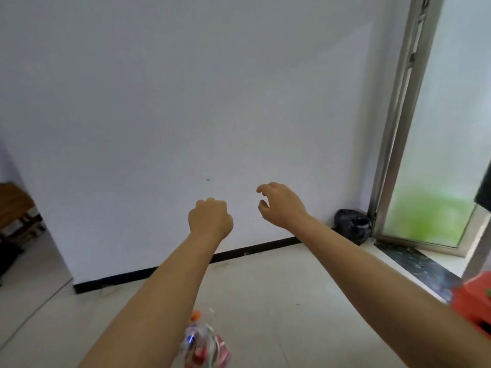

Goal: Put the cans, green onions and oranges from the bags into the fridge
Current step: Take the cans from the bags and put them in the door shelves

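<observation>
Fingers (pixel 210 205) curled (left hand (pixel 210 219)) — nothing held

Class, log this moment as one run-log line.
left hand: fist, empty | right hand: loosely curled, empty | bag of cans: on floor | fridge: unseen

Soft daylight enters through the frosted door (pixel 438 155) at right; edges bow and the whole frame is slightly blurred.
</observation>
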A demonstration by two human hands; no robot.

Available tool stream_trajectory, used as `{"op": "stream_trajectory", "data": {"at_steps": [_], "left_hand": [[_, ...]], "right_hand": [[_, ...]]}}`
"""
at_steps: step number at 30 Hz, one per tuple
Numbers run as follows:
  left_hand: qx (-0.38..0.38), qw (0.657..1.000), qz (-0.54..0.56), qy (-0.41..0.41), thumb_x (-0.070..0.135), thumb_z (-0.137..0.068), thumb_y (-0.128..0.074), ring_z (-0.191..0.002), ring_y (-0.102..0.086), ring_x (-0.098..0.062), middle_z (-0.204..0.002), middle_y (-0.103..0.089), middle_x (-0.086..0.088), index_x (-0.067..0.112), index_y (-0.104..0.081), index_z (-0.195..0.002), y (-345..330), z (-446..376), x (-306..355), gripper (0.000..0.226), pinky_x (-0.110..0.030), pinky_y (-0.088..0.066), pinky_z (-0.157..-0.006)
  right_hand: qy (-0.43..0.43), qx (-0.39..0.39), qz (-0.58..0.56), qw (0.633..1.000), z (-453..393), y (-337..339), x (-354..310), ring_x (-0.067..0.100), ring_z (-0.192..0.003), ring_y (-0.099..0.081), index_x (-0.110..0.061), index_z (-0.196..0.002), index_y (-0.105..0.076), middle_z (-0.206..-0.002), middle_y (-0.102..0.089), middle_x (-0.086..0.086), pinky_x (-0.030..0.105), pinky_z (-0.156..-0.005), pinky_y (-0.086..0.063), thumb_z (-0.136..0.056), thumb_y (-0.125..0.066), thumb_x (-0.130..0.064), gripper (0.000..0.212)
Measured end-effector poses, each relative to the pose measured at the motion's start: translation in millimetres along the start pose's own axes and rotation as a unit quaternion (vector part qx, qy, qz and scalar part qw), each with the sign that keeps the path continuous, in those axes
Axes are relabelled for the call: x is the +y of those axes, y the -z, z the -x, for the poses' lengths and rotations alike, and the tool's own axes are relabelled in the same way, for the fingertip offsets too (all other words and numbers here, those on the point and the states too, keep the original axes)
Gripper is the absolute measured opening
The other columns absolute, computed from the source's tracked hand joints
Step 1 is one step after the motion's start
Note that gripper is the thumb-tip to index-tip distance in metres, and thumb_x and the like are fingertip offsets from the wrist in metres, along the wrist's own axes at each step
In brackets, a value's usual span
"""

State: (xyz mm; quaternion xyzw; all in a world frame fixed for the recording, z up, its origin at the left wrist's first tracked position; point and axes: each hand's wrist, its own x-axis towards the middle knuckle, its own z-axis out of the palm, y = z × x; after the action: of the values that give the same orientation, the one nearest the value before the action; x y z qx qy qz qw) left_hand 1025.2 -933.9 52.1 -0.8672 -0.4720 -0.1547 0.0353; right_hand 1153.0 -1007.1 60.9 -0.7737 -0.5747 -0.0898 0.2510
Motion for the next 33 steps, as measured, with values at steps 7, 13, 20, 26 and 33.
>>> {"op": "stream_trajectory", "data": {"at_steps": [7, 13, 20, 26, 33], "left_hand": [[0.0, 0.999, -0.049, 0.001, 0.014, -0.095, -0.037, -0.113, -0.049, -0.028, -0.119, -0.057, -0.01, 0.009, -0.058, -0.12, -45.7, -77.1, -102.4, 0.033, -0.032, -0.043, -0.084], [-0.05, 0.996, -0.072, -0.02, 0.015, -0.096, -0.037, -0.118, -0.046, -0.029, -0.125, -0.054, -0.011, 0.011, -0.056, -0.126, -97.3, -171.3, -173.1, 0.036, -0.035, -0.041, -0.091], [-0.148, 0.984, -0.085, -0.057, 0.017, -0.097, -0.034, -0.122, -0.042, -0.028, -0.129, -0.05, -0.01, 0.013, -0.052, -0.13, -184.2, -245.3, -275.2, 0.037, -0.034, -0.039, -0.094], [-0.217, 0.964, -0.06, -0.143, 0.013, -0.094, -0.038, -0.118, -0.045, -0.03, -0.124, -0.053, -0.012, 0.011, -0.057, -0.123, -275.9, -283.0, -359.4, 0.035, -0.034, -0.04, -0.087], [-0.358, 0.907, -0.033, -0.22, 0.018, -0.095, -0.04, -0.12, -0.046, -0.028, -0.127, -0.053, -0.011, 0.011, -0.057, -0.122, -397.4, -269.3, -422.5, 0.033, -0.035, -0.042, -0.092]], "right_hand": [[0.034, -0.027, 0.006, 0.999, -95.2, -97.8, -57.5, 0.027, -0.118, -0.05, -0.009, -0.13, -0.049, -0.127, -0.055, 0.011, 0.036, -0.095, -0.044, -0.092, -0.043, -0.014, 0.039], [0.023, -0.059, -0.013, 0.998, -193.7, -183.9, -81.8, 0.028, -0.12, -0.049, -0.008, -0.129, -0.05, -0.127, -0.055, 0.012, 0.037, -0.096, -0.044, -0.092, -0.044, -0.015, 0.039], [-0.031, -0.132, -0.027, 0.99, -269.0, -310.0, -121.5, 0.027, -0.118, -0.05, -0.008, -0.129, -0.049, -0.128, -0.053, 0.011, 0.035, -0.093, -0.044, -0.092, -0.043, -0.015, 0.039], [-0.157, -0.186, -0.012, 0.97, -272.7, -432.6, -145.7, 0.027, -0.115, -0.052, -0.008, -0.127, -0.052, -0.126, -0.054, 0.011, 0.034, -0.091, -0.044, -0.092, -0.043, -0.014, 0.037], [-0.315, -0.295, -0.036, 0.901, -216.8, -565.6, -147.0, 0.028, -0.118, -0.051, -0.009, -0.126, -0.054, -0.127, -0.054, 0.011, 0.032, -0.094, -0.044, -0.091, -0.045, -0.013, 0.037]]}}
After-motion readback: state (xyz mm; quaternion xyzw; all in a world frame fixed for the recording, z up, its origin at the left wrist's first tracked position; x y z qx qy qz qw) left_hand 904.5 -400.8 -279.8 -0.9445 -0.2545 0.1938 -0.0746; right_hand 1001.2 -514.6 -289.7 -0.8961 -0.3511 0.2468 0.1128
